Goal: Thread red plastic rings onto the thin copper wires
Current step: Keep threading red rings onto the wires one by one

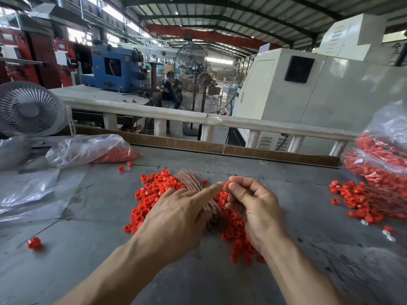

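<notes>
Right hand (256, 208): fingers curled, pinched a red plastic ring (228, 183); left hand (176, 213): forefinger extended over copper wire bundle (193, 183), other fingers loosely bent; loose rings (149, 194) lay on grey table (99, 249).

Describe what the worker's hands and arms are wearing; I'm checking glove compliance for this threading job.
Nothing is worn: the left hand and right hand are bare, with no gloves, rings, watch or wristband visible. Both forearms are uncovered to the frame's bottom edge; no sleeve shows.
</notes>
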Action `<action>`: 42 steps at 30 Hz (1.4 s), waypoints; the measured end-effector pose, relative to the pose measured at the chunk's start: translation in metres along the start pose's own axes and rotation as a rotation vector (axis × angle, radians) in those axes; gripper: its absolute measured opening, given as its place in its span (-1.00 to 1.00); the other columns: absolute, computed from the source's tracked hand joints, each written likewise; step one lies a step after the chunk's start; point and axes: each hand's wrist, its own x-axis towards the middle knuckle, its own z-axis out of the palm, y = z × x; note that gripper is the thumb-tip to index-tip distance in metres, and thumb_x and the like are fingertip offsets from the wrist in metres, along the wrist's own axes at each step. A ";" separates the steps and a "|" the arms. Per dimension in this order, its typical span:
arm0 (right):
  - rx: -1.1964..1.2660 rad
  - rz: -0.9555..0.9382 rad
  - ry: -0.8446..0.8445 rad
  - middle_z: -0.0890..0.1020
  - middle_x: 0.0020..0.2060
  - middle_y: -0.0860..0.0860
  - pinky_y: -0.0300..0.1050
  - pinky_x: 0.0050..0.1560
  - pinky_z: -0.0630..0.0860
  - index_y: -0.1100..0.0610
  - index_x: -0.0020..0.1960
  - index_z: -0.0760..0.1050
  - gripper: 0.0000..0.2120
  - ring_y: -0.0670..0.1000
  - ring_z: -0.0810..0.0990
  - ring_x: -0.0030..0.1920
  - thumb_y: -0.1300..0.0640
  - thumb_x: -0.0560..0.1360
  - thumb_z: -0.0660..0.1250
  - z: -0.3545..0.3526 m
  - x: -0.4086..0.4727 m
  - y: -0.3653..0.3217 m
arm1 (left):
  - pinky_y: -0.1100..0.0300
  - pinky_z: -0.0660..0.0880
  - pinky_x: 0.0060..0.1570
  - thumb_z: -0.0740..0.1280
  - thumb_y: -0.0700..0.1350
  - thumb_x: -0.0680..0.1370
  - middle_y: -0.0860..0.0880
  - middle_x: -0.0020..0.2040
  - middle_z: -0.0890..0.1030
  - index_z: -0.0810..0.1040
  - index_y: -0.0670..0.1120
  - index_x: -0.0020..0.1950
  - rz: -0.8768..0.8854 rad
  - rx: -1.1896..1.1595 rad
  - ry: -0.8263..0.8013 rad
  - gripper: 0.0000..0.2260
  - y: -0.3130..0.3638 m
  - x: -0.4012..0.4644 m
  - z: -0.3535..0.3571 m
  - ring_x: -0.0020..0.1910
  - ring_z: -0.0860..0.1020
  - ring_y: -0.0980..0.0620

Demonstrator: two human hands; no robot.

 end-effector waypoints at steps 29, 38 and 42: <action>-1.155 -0.195 -0.070 0.61 -0.38 -0.33 -0.37 -0.41 0.33 -0.30 -0.11 0.59 -0.92 -0.33 0.55 -0.31 -0.25 0.50 0.43 -0.024 0.002 0.001 | 0.18 0.25 0.16 0.42 0.30 0.49 0.22 0.04 0.44 0.59 0.20 0.03 -0.307 0.138 -0.132 -0.75 -0.027 0.002 -0.008 0.18 0.40 0.14; -1.172 -0.124 -0.104 0.67 -0.27 -0.30 -0.19 -0.18 0.53 -0.22 -0.12 0.64 -0.93 -0.25 0.61 -0.22 -0.15 0.47 0.51 -0.020 0.000 0.005 | 0.18 0.27 0.15 0.40 0.23 0.54 0.21 0.00 0.47 0.58 0.15 -0.07 -0.296 0.131 -0.099 -0.82 -0.028 0.002 -0.006 0.13 0.41 0.13; -1.151 -0.176 -0.080 0.63 -0.26 -0.35 -0.24 -0.25 0.47 -0.21 -0.15 0.60 -0.92 -0.27 0.58 -0.19 -0.12 0.51 0.47 -0.018 -0.001 0.006 | 0.14 0.33 0.20 0.40 0.21 0.56 0.21 -0.02 0.49 0.59 0.15 -0.06 -0.291 0.085 -0.057 -0.84 -0.028 0.002 -0.006 0.10 0.43 0.14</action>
